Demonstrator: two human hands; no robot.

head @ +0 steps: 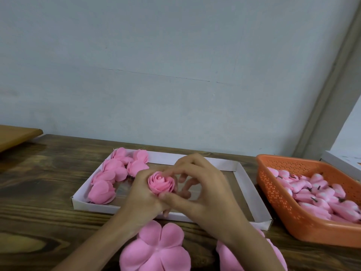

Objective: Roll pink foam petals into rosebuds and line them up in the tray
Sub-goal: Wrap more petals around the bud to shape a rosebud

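A rolled pink foam rosebud (161,184) sits between both hands above the white cardboard tray (244,178). My left hand (141,198) grips it from the left and below. My right hand (201,190) pinches its right side and base with thumb and fingers curled. Several finished rosebuds (112,174) lie lined up at the tray's left end. A flat pink petal piece (156,249) lies on the wooden table in front of the tray. Another petal piece (226,257) lies partly hidden under my right forearm.
An orange perforated basket (281,200) at the right holds several small pink cores with dark stems (322,196). A wooden board (15,135) rests at the far left. A white box corner (340,161) shows behind the basket. A pale wall stands close behind the table.
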